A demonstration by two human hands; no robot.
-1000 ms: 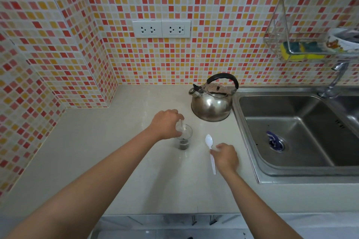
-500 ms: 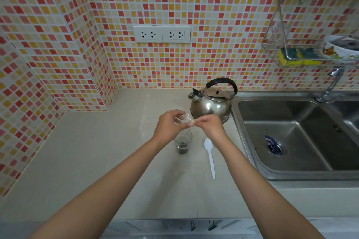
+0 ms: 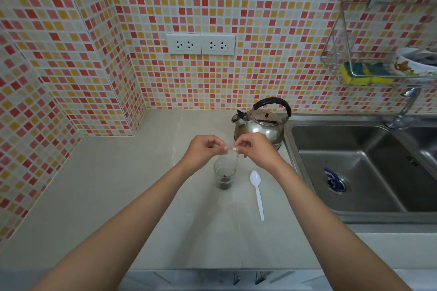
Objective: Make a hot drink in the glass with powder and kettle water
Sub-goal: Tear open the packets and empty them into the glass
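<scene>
1. A pale countertop (image 3: 99, 196) fills the lower frame, backed by a wall of small red, orange and cream mosaic tiles (image 3: 272, 7). Two white double sockets (image 3: 201, 44) sit on the wall at upper centre.
2. The glass (image 3: 225, 173) stands at centre frame on the countertop, with dark powder at its bottom.
3. Both hands hover directly above the glass. The left hand (image 3: 204, 150) and the right hand (image 3: 255, 148) each have fingers curled in a pinch on opposite ends of a small clear packet (image 3: 233, 151) held between them.
4. A white plastic spoon (image 3: 257, 192) lies flat just right of the glass, bowl towards the wall, untouched.
5. A steel kettle (image 3: 260, 125) with a black handle stands behind the hands, partly covered by the right hand, just beside the sink (image 3: 354, 170) at right.
6. A tap (image 3: 405, 107) rises at right. Above it a wire rack (image 3: 354, 59) holds a yellow-green sponge (image 3: 364, 73) and a bowl (image 3: 413, 61) printed with a cartoon bear.
7. No writing is legible.
</scene>
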